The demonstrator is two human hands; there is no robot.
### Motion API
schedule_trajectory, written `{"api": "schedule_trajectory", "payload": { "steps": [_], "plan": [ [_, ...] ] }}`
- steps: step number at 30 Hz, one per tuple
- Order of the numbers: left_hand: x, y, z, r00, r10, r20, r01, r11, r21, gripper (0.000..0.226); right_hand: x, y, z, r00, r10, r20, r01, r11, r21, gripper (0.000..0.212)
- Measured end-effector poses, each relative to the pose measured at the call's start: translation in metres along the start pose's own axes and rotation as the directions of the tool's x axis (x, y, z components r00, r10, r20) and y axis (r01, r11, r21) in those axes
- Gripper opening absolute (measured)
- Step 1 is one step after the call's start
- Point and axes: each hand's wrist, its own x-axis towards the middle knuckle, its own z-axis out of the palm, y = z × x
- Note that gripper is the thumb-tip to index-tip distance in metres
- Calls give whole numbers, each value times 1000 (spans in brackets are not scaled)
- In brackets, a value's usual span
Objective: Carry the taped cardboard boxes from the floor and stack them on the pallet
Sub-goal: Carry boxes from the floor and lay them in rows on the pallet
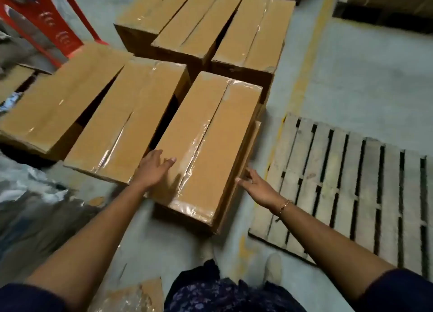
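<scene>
Cardboard under the palm — laid the left hand (154, 168) flat, fingers straight, on the taped top of the nearest box (210, 129); held the right hand (254, 185) loose at its right edge, curled round nothing. Found the box down on the grey floor (351, 77), among other boxes (126, 114), just beside the wooden pallet (351, 182).

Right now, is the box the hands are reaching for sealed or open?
Sealed: the nearest box has both top flaps closed, with glossy clear tape along the centre seam and over the near end.
</scene>
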Motion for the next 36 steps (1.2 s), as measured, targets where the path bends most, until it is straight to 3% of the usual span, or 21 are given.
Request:
{"api": "schedule_trajectory", "payload": {
  "steps": [4,9,13,16,19,27,32,36],
  "plan": [
    [37,-17,1,999,-30,38,30,1000,-5,54,14,-14,24,996,88,-33,-86,994,68,83],
    [67,-30,9,988,-136,73,137,990,-7,89,31,-22,50,976,208,-67,-196,969,152,84],
    [80,-33,9,978,-173,120,192,966,-172,80,35,-28,67,975,207,-82,-182,952,245,59],
    [84,-35,5,968,-200,155,231,949,-217,80,39,-28,78,967,235,-102,-188,921,341,62],
    [80,-37,2,975,-170,146,199,956,-214,84,39,-24,92,957,234,-172,-177,940,293,71],
    [33,-32,9,989,68,133,-21,944,-328,58,11,1,86,913,151,-378,-19,943,332,71],
    [-7,-4,38,984,98,149,-36,929,-369,89,-33,34,65,861,169,-480,23,930,368,73],
    [-45,41,73,974,169,149,-103,923,-371,77,-80,77,45,808,219,-548,42,905,423,70]
  ]
}}
